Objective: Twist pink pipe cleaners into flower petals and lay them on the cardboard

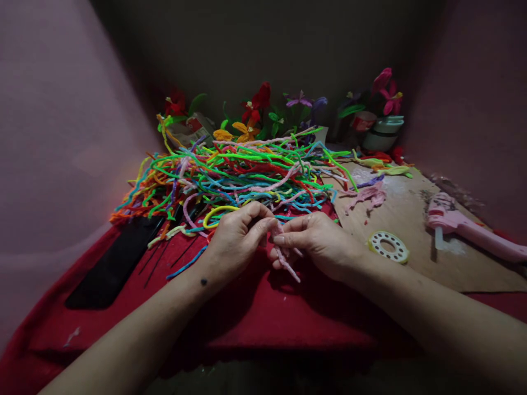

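Note:
My left hand point(236, 238) and my right hand point(319, 241) meet over the red cloth point(255, 312), fingers pinched together on a small pink pipe cleaner piece point(285, 259) that hangs down between them. Just beyond my fingers lies a big tangled heap of pipe cleaners in many colours point(234, 175), with a yellow loop point(216, 215) nearest my left hand.
A brown board point(411, 241) on the right carries a pink glue gun point(465, 227), a tape roll point(388, 246) and pink scraps point(368, 196). Pipe-cleaner flowers point(255, 112) and a pot point(385, 131) stand at the back. A black flat object point(117, 263) lies left.

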